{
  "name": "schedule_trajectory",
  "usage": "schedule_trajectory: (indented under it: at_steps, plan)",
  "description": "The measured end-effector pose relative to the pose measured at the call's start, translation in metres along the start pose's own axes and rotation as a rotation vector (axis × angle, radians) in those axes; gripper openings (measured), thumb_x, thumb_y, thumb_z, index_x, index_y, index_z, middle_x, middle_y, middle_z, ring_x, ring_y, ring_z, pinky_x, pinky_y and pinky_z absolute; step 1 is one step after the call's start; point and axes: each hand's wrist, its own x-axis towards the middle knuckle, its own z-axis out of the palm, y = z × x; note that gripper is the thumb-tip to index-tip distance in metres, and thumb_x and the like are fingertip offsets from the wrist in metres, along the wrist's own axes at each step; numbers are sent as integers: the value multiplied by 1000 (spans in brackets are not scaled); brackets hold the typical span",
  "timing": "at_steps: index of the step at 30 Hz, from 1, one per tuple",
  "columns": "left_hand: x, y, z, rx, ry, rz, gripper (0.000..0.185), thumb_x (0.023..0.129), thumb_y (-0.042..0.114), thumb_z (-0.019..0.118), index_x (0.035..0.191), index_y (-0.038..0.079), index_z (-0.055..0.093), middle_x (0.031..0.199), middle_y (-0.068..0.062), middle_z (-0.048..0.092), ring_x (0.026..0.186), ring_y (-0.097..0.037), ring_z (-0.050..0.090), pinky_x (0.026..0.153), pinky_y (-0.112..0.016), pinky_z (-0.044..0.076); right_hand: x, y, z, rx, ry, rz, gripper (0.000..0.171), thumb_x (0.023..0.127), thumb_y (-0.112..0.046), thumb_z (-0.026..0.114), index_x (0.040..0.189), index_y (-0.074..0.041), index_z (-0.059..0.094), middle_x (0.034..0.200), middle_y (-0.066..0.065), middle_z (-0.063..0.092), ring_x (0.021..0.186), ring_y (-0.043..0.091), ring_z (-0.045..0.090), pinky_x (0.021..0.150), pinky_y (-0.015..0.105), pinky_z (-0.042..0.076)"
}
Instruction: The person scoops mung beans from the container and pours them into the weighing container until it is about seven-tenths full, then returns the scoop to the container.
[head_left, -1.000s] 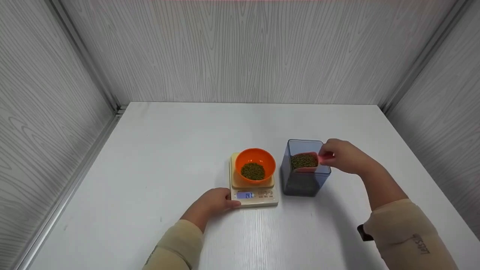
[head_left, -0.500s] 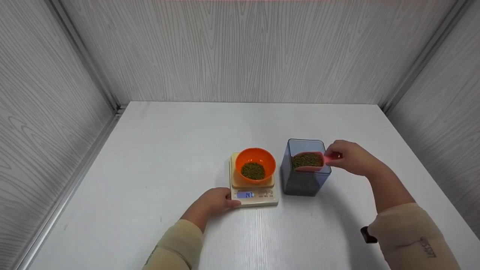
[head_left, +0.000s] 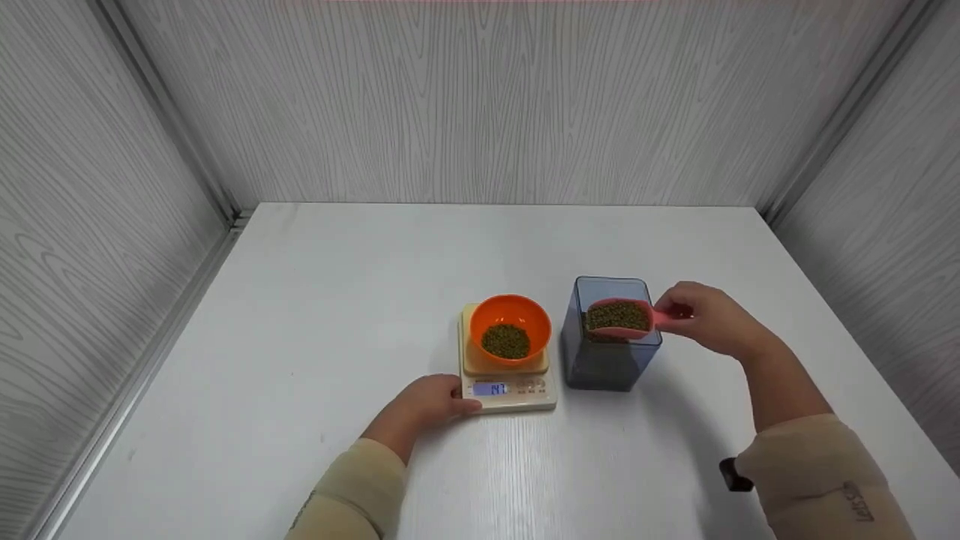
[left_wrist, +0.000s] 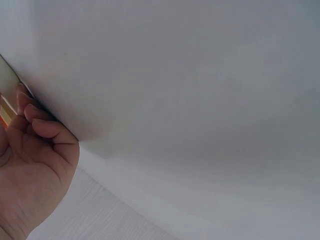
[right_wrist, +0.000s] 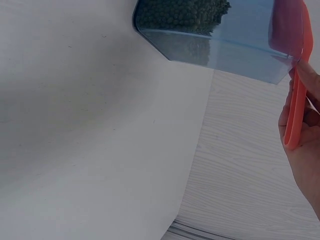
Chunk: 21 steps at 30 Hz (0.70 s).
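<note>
My right hand (head_left: 709, 319) pinches the handle of a pink scoop (head_left: 621, 318) heaped with green beans, held level over the mouth of a clear blue container (head_left: 609, 360) that holds more beans. In the right wrist view the scoop handle (right_wrist: 296, 105) lies against my fingers beside the container (right_wrist: 220, 45). An orange bowl (head_left: 511, 330) with beans sits on a cream kitchen scale (head_left: 508, 390) whose display is lit. My left hand (head_left: 429, 403) rests against the scale's front left corner, fingers curled against its edge (left_wrist: 9, 95).
The white table (head_left: 337, 300) is boxed in by grey wood-grain walls at the back and both sides. A metal rail (head_left: 142, 360) runs along the left edge. A dark strap (head_left: 733, 475) shows at my right sleeve.
The right hand has lifted the filled scoop a little higher out of the container and drawn slightly to the right. The left hand and the scale have stayed put.
</note>
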Motion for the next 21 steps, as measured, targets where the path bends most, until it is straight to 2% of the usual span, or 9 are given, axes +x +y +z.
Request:
schedule_trajectory:
  at_steps: [8, 15, 21]
  plan:
    - [3, -1, 1, -35, -10, -31, 30, 79, 44, 67, 94, 18, 62, 86, 0, 57, 83, -20, 50, 84, -40, 40, -2, 2, -1, 66, 11, 33, 15, 85, -21, 65, 97, -12, 63, 91, 5, 56, 83, 21, 50, 70, 30, 46]
    - [3, -2, 2, -40, -7, -32, 31, 78, 44, 67, 94, 17, 62, 86, 0, 57, 83, -20, 49, 84, -40, 40, -1, -1, -4, 64, 25, 44, 15, 86, -22, 65, 97, -12, 63, 91, 5, 55, 83, 21, 50, 70, 29, 46]
    - [2, -3, 1, -15, -2, -13, 32, 79, 44, 66, 96, 17, 63, 86, 0, 56, 83, -19, 49, 84, -39, 40, 3, -10, -5, 61, 45, -8, 16, 85, -23, 65, 97, -12, 63, 92, 4, 56, 83, 20, 50, 69, 27, 45]
